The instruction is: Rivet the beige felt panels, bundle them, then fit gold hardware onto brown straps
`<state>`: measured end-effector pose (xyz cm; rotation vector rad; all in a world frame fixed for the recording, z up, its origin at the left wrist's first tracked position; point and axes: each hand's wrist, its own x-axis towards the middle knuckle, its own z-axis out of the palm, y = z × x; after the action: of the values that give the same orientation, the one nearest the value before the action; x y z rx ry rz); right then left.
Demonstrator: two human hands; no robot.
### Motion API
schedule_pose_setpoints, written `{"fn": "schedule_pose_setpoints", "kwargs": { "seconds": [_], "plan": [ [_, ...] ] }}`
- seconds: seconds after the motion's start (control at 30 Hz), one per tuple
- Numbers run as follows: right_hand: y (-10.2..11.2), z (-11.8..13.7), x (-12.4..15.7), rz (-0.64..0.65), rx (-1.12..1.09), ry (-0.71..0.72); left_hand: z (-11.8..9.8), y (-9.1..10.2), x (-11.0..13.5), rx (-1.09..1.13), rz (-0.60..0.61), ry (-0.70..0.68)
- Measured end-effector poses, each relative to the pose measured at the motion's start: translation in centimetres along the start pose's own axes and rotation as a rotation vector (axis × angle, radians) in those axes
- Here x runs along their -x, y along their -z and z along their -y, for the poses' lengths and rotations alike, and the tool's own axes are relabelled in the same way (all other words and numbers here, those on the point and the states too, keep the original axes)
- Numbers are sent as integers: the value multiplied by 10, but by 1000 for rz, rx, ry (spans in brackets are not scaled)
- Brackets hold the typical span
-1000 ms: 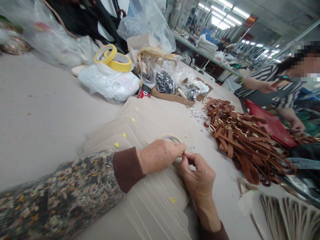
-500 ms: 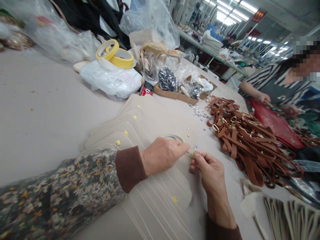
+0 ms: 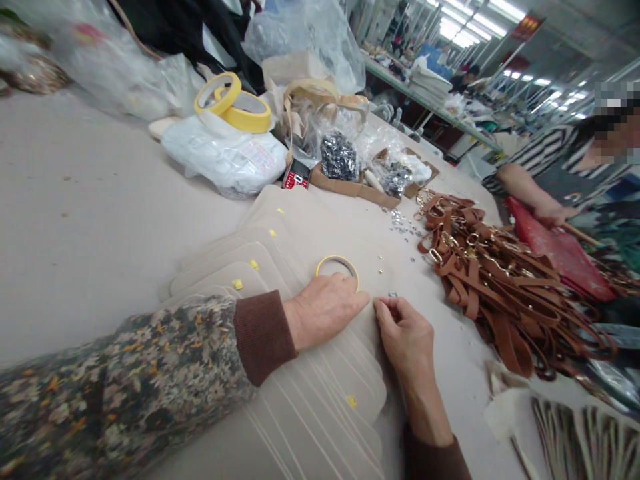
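Observation:
My left hand (image 3: 327,310) is closed over the lower part of a thin roll of yellow tape (image 3: 338,259), its fingers curled and its thumb side toward the right. Close by, my right hand (image 3: 407,337) pinches thumb and forefinger together at the edge of a beige panel; what lies between the fingertips is too small to make out. Under both hands spread several overlapping beige panels (image 3: 320,227), fanned out with rounded corners. Small yellow tape pieces (image 3: 237,285) mark several of them. A small metal piece (image 3: 393,295) lies just beyond my right fingertips.
Brown straps with gold-coloured buckles (image 3: 480,267) heap at the right. Behind are loose metal bits (image 3: 400,220), a cardboard tray (image 3: 355,190) of bagged hardware and yellow tape rolls (image 3: 245,110) on a white plastic package (image 3: 225,160). A co-worker (image 3: 540,187) handles a red piece (image 3: 560,250).
My right hand has moved slightly left and up, closer to my left hand. The tape roll at my left hand has tipped up and shows more of its ring.

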<state>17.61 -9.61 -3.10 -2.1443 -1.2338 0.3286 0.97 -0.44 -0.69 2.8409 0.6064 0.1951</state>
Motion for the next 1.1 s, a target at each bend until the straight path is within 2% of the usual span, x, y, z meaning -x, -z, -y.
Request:
{"fn": "schedule_pose_setpoints", "kwargs": {
  "seconds": [0.2,0.3,0.4,0.53,0.63,0.7,0.8,0.9,0.97,1.03,1.1],
  "plan": [
    [2,-5,7,-111,27,-12,2,-1,1,-5,10,15],
    [1,-8,16,-91,19,79,2,-1,1,-4,8,7],
    [-3,-9,19,-130,53,180,3,-1,0,0,7,-10],
    [-9,-8,13,-162,117,230,5,-3,-1,9,-31,-50],
    [-9,-4,6,-155,116,207,5,-3,-1,28,-34,-56],
    [-6,0,3,-117,91,136,5,0,0,42,-46,-52],
    [3,3,5,39,50,45,8,4,1,84,-112,-38],
    [13,3,9,238,-17,29,12,7,1,178,-174,-44],
    [17,2,12,305,-52,32,14,6,1,233,-190,-64],
    [17,2,12,235,-104,53,16,5,1,257,-215,-83],
    [15,2,12,83,-172,108,16,3,2,262,-252,-107]
  ]
}}
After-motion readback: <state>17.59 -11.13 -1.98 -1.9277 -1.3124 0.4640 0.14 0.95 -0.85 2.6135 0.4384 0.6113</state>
